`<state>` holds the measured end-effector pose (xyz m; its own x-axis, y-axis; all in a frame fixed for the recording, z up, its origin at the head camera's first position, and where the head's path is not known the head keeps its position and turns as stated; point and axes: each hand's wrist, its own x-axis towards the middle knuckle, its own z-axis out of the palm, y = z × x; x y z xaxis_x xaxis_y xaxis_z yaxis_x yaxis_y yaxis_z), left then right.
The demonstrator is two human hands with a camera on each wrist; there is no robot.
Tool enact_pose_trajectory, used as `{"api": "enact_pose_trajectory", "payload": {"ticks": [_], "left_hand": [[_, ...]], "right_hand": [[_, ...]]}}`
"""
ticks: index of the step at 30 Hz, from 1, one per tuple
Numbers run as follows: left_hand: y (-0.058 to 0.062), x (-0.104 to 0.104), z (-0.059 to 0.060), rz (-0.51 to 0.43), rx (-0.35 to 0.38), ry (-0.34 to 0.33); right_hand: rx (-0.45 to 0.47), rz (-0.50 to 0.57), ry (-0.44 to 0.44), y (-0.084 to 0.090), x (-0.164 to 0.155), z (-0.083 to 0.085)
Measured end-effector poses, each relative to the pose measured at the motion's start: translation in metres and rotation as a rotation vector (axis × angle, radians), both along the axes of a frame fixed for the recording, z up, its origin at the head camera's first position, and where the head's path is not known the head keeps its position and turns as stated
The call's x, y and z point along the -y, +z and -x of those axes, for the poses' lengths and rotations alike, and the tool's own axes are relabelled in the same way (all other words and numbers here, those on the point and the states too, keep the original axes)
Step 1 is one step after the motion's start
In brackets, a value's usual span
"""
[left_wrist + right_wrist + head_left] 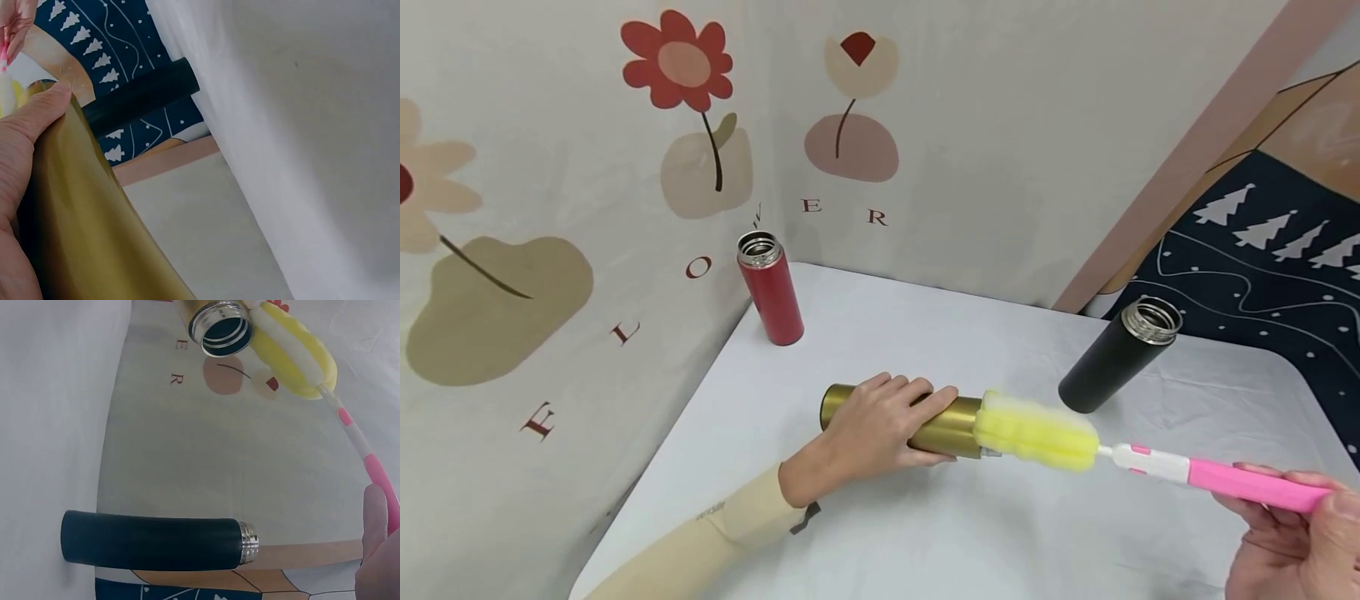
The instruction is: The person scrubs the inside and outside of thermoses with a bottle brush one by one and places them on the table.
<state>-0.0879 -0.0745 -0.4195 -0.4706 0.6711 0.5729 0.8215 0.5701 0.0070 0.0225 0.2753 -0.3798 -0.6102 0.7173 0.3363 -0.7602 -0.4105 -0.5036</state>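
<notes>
My left hand (880,421) grips a gold bottle (951,429) that lies on its side, its mouth facing right in the head view. The left wrist view shows the thumb (47,109) along the gold wall. My right hand (1292,533) holds a bottle brush by its pink handle (1247,483). The brush's yellow and white sponge head (1037,433) overlaps the gold bottle's mouth end in the head view. From the right wrist, the bottle's bare steel mouth (222,331) shows, with the sponge beside it, outside the opening.
A red bottle (775,296) without a lid stands at the back left by the flower-printed wall cloth (985,167). To the back right stands an uncapped black bottle (1108,362). White cloth (925,533) covers the table, and a dark tree-printed cloth (1262,275) hangs behind its right side.
</notes>
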Motion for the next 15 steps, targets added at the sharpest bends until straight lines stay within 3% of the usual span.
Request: {"api": "enact_pose_trajectory", "payload": {"ticks": [6,9,15], "left_hand": [[-0.001,0.003,-0.001,-0.056,0.092,0.022],[0.0,0.006,0.0,-0.077,0.106,0.024],[-0.001,0.009,-0.001,-0.105,0.106,0.018]], "right_hand": [[-0.049,-0.004,0.031,-0.004,0.001,-0.006],[-0.101,-0.045,0.104,-0.008,0.0,-0.008],[-0.039,-0.141,0.118,-0.015,-0.006,-0.005]]}}
